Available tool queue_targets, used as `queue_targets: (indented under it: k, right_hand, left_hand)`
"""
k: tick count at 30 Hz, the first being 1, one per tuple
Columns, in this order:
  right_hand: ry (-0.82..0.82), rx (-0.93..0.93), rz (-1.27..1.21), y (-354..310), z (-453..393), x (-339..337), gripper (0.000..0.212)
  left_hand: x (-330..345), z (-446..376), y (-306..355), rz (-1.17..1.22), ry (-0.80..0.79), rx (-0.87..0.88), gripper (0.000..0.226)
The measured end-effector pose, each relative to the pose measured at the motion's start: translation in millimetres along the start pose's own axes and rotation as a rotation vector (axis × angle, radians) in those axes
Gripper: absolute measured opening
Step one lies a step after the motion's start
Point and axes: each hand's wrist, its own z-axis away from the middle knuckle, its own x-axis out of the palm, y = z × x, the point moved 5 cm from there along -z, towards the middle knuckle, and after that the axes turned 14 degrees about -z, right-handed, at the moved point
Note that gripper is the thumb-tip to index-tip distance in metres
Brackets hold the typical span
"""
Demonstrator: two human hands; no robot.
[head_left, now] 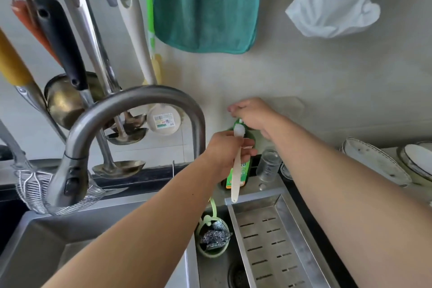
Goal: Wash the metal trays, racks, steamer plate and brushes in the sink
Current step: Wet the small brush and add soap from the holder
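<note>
**Soap goes onto the brush**

Head view: the left hand [228,149] grips a small white brush [237,163], bristles up, just under the green detergent bottle [243,168]. The right hand [253,116] presses the bottle's top, its fingers curled over it. Judged step: loading soap. Next comes scrubbing over the sink [46,236], beside the slotted metal tray [275,245].
</note>
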Motion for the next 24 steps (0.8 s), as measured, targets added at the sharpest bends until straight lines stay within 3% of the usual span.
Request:
queue_targets:
  k: [6, 13, 24]
  right_hand:
    - [-0.106, 0.188, -0.114, 1.0, 9.2, -2.7, 0.025]
    - [-0.059, 0.110, -0.171, 6.7, 8.0, 2.5, 0.038]
    - [-0.072, 0.129, -0.194, 6.9, 7.2, 2.5, 0.040]
  left_hand:
    - [-0.1, -0.7, 5.5, -0.041, -0.015, -0.013, 0.024]
    - [13.0, 7.6, -0.1, -0.064, -0.019, -0.002, 0.021]
    - [13.4, 7.2, -2.3, 0.050, -0.019, -0.005, 0.026]
